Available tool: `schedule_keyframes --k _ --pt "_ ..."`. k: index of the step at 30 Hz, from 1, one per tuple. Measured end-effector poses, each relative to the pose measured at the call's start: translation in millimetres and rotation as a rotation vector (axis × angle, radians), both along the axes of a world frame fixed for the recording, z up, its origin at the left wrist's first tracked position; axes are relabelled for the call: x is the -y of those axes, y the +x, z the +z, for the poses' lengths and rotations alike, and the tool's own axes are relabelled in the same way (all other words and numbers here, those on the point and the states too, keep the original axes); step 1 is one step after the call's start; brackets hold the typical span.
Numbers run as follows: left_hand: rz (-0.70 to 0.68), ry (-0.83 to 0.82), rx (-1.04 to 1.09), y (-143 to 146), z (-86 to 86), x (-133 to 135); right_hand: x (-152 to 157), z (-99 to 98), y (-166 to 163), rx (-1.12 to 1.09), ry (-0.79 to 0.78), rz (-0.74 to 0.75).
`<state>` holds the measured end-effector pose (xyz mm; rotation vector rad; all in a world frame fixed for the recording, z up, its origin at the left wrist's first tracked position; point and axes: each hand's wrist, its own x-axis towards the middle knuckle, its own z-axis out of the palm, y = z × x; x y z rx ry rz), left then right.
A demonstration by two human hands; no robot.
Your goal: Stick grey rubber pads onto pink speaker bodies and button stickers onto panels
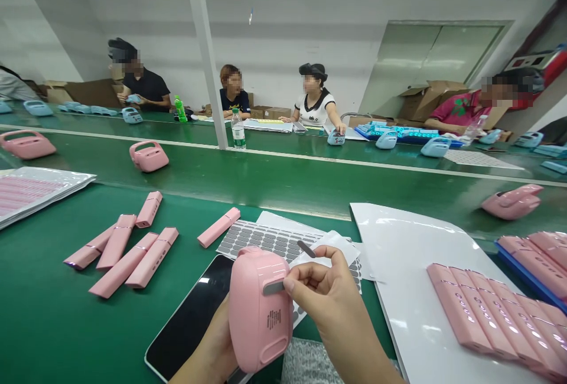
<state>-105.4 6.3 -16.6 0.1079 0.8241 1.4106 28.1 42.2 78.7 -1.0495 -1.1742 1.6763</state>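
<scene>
My left hand [212,342] is wrapped around a pink plastic device [250,307], with its rounded back, printed text and lower slot turned towards me. My right hand [330,289] pinches one end of a grey oval sticker [273,287], which lies against the upper back of the device. A second grey sticker [306,249] sticks out from the index fingertip of that hand. Behind the device lie sheets of grey oval stickers [261,239], partly covered by white backing paper [339,245]. Most of the left fingers are hidden by the device.
A black tablet-like panel [190,319] lies under my left forearm. Loose pink bars [153,257] are at left, and more pink bars [469,307] lie on a white sheet [398,242] at right. Pink devices [149,156] stand on the green belt [266,177]; co-workers sit beyond.
</scene>
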Motion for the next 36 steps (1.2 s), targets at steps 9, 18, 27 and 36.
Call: schedule_keyframes --k 9,18,27,36 --pt "0.01 -0.057 -0.043 -2 -7.2 -2 0 -2.1 -1 -0.004 0.013 -0.022" --pt "0.038 -0.052 -0.099 0 -5.3 0 2 -5.1 -3 -0.017 0.026 -0.057" --pt "0.018 -0.022 -0.119 -4 -17.1 0 3 -6.0 -3 0.021 0.064 -0.055" --pt "0.025 -0.048 -0.076 0 -7.5 1 7 -9.2 -5 0.12 0.158 -0.105"
